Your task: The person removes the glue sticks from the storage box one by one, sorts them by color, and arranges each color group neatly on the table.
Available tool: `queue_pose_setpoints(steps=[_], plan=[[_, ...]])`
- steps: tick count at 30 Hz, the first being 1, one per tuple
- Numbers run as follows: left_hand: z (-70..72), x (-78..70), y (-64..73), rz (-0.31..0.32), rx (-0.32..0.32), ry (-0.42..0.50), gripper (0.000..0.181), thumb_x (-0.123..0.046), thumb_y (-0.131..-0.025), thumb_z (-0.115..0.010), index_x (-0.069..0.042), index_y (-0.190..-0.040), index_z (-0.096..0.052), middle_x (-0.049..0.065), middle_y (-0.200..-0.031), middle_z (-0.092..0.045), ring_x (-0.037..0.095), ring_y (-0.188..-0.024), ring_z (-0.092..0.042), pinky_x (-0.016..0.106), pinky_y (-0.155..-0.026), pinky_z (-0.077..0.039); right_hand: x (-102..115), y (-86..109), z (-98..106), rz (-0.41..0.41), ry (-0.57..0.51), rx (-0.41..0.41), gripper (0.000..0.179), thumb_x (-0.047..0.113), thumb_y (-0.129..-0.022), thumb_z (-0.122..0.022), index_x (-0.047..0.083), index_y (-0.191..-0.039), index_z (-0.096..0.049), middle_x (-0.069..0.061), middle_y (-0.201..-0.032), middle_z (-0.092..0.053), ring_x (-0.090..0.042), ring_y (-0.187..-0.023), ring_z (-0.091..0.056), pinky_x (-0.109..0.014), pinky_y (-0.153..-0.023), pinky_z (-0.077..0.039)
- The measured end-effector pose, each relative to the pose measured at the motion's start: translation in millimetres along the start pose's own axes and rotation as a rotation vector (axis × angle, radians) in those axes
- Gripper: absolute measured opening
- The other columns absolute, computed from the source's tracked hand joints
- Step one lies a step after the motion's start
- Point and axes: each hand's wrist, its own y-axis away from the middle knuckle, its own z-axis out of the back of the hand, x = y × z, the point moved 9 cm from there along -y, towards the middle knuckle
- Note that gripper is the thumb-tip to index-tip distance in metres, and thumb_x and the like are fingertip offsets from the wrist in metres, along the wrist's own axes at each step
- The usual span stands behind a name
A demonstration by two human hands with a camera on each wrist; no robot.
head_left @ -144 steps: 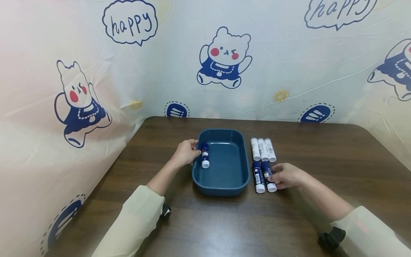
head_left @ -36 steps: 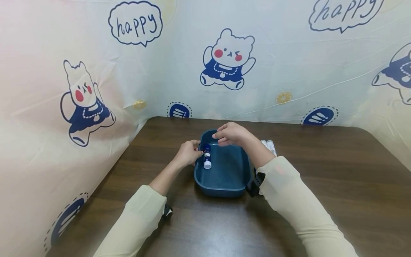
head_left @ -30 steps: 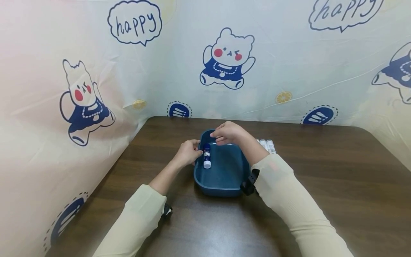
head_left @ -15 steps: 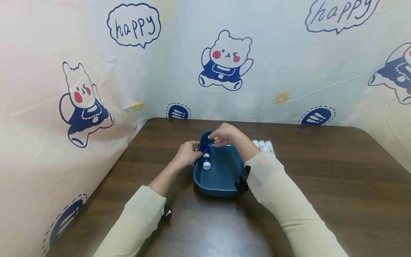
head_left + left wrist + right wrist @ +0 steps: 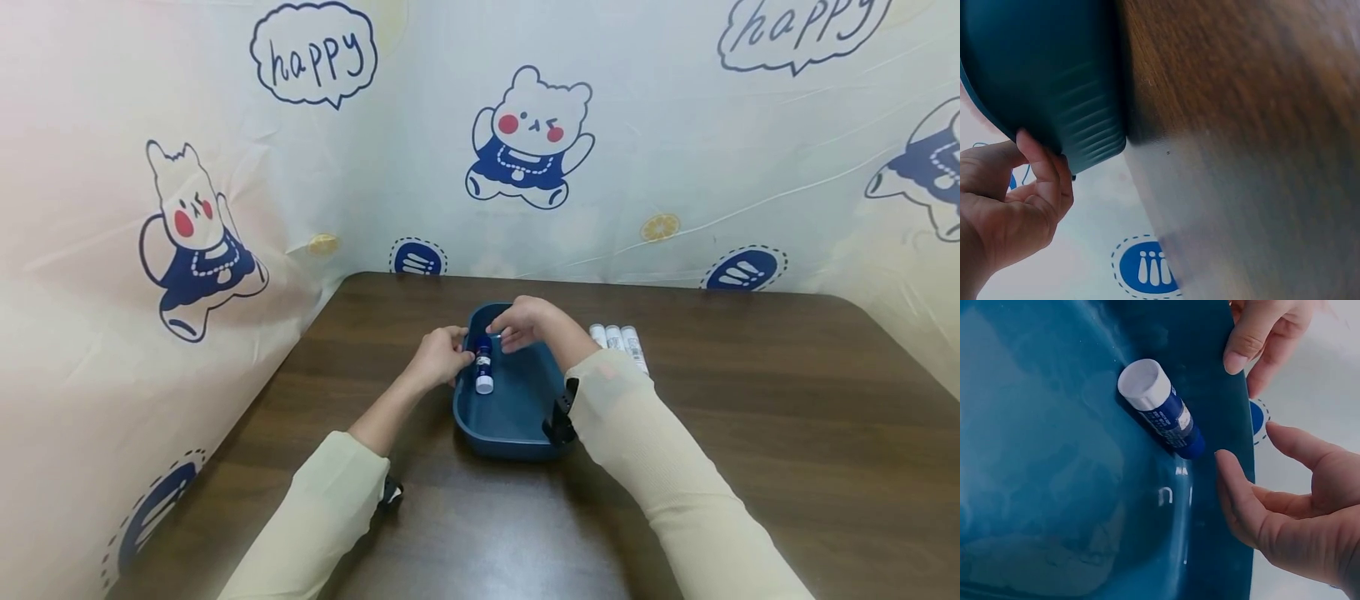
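A blue glue stick (image 5: 483, 365) with a white end lies along the left inner side of a dark teal tray (image 5: 510, 417). My left hand (image 5: 439, 358) pinches the tray's left rim between thumb and fingers, as the left wrist view also shows. My right hand (image 5: 529, 323) hovers over the far part of the tray, its fingertips just beyond the glue stick's blue end. In the right wrist view, thumb and fingers of the right hand (image 5: 1304, 509) stand apart with nothing between them, and a small gap separates them from the glue stick (image 5: 1165, 412).
Several white glue sticks (image 5: 615, 337) stand out right of the tray, partly behind my right sleeve (image 5: 652, 450). Brown wooden table (image 5: 787, 375) extends to the right. A printed cloth (image 5: 420, 125) hangs behind the far table edge.
My right hand has left the blue glue sticks right of the tray and come over its far part, lowering slightly towards the glue stick inside. My left hand keeps its hold on the rim.
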Motion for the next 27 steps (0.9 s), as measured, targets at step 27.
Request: queue_pose_setpoints(steps=[27], plan=[[-3.8, -3.1, -1.8, 0.025, 0.015, -0.040, 0.048, -0.011, -0.092, -0.057, -0.004, -0.137, -0.043, 0.011, -0.078, -0.050, 0.019, -0.053, -0.053, 0.028, -0.051, -0.051, -27.4, -15.8, -15.4, -0.157, 0.004, 0.114, 0.053, 0.009, -0.088, -0.063, -0.001, -0.133, -0.037, -0.025, -0.120, -0.051, -0.035, -0.101, -0.058, -0.038, -0.079, -0.052]])
